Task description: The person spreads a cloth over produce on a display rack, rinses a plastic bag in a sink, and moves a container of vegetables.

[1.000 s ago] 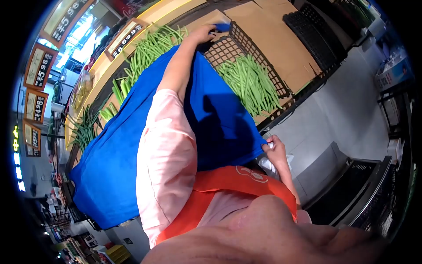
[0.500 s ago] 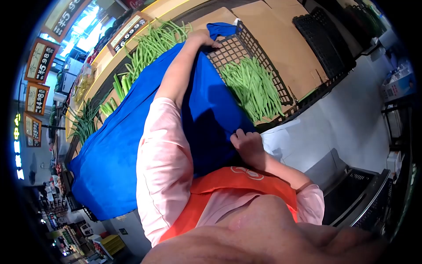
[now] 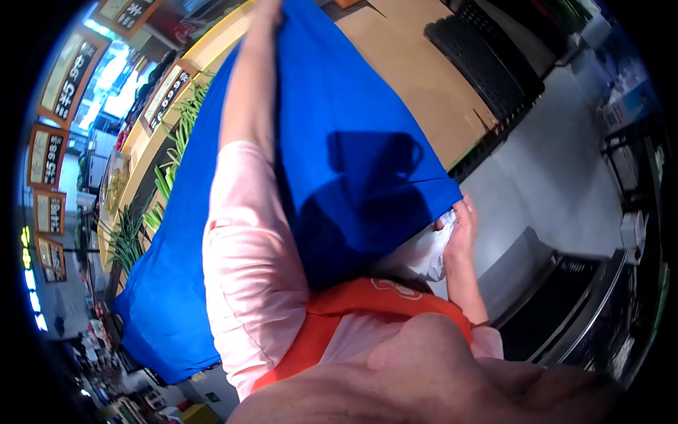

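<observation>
A wide blue cloth (image 3: 353,92) lies over much of the produce display and stretches up to the top edge of the view. My left hand (image 3: 267,10), partly cut off at that edge, is on the cloth's far border. At the cloth's near right corner, my right hand (image 3: 460,225) pinches the hem. White material (image 3: 420,256) shows under that corner beside my right fingers. Green beans (image 3: 189,116) and leafy stalks (image 3: 127,237) stick out along the cloth's left side.
Brown cardboard (image 3: 417,67) lies right of the cloth, with black crates (image 3: 484,60) beyond it. Price signs (image 3: 48,155) stand on the left. A black basket (image 3: 558,304) is at the lower right, on the grey floor side.
My left hand has moved up and away, drawing the cloth over the crate of green beans. My right hand has shifted right with the near corner.
</observation>
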`<state>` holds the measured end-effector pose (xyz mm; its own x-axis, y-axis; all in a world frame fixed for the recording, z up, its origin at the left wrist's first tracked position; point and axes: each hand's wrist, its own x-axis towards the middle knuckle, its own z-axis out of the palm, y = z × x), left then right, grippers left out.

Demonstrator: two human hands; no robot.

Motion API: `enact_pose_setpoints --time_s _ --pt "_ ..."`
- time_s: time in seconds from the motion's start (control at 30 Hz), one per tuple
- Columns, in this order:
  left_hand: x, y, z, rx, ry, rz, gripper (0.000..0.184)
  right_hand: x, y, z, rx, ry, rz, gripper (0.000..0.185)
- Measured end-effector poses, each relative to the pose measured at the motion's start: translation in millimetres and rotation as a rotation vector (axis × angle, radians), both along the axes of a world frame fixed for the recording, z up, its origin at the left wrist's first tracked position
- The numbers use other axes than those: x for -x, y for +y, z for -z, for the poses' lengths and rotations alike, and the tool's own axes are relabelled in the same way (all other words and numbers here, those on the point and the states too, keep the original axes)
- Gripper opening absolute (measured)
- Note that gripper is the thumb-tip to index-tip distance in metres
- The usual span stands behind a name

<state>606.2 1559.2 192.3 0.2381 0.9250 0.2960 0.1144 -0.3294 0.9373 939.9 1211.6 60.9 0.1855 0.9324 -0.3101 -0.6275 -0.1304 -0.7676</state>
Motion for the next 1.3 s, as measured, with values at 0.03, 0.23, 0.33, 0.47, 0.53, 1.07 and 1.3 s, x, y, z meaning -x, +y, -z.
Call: enact_pose_setpoints --time_s 0.03,0.23,0.33,0.47,0.53,1.07,1.3 --pt "-13.2 9.6 9.9 -0.014 0.108 -0.159 0.041 -0.6 7.9 12.8 0.081 0.025 0.014 0.014" --pt "-18.7 31.3 109.4 -0.154 0.663 -0.282 0.04 -31.5 20.9 119.8 0.418 0.128 -0.138 0.021" --pt "34.7 -11.0 86.5 -0.133 0.79 -0.523 0.035 -54.1 22.9 130.1 0.453 -0.028 -0.182 0.018" --pt "177.5 -79.9 81.2 -0.018 0.916 -0.909 0.034 -58.5 33.6 80.9 0.283 -0.419 -0.131 0.022" --pt "251.4 -129.4 91.6 0.212 1.226 -0.992 0.035 -68.8 41.5 62.6 0.161 -0.622 -0.085 0.023" --pt "316.4 -290.0 111.9 0.121 1.209 -0.828 0.03 56.9 67.5 -2.6 -0.644 -2.027 -0.486 0.049" --pt "341.6 -272.5 79.8 0.081 0.833 -0.955 0.023 -41.1 182.0 -47.7 0.086 -2.175 -0.21 0.029"
